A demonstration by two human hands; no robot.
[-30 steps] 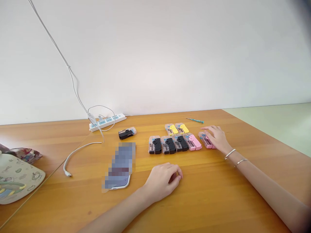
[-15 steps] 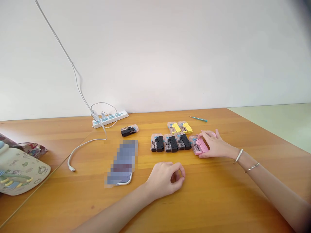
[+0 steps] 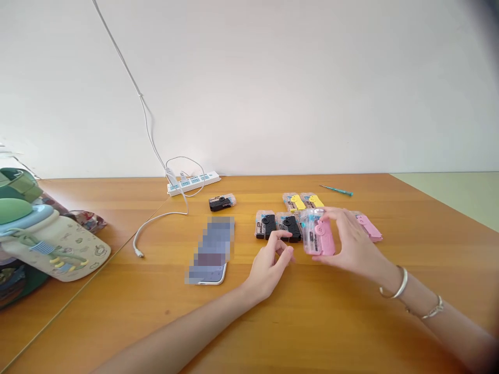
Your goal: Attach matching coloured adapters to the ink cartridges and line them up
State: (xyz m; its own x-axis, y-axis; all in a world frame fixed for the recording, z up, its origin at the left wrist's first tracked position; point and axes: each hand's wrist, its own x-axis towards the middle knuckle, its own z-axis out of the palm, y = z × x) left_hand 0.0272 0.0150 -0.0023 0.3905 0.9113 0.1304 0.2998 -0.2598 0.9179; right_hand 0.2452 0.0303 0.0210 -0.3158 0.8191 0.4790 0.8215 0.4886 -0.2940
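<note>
My right hand grips a pink cartridge in clear plastic and holds it just above the wooden table. Close to its left, my left hand hovers with fingers curled and thumb and forefinger nearly pinched, holding nothing that I can see. Behind the hands lies a row of black cartridges. Two yellow cartridges lie further back. Another pink cartridge rests on the table to the right of my right hand. A lone black cartridge lies off to the left.
A phone lies left of my left hand. A white power strip with a white cable sits by the wall. A small teal screwdriver lies at the back right. A patterned bag is at the far left.
My right hand has picked a pink cartridge out of the row and raised it. My left hand has moved up and right toward it. The view has swung left.
</note>
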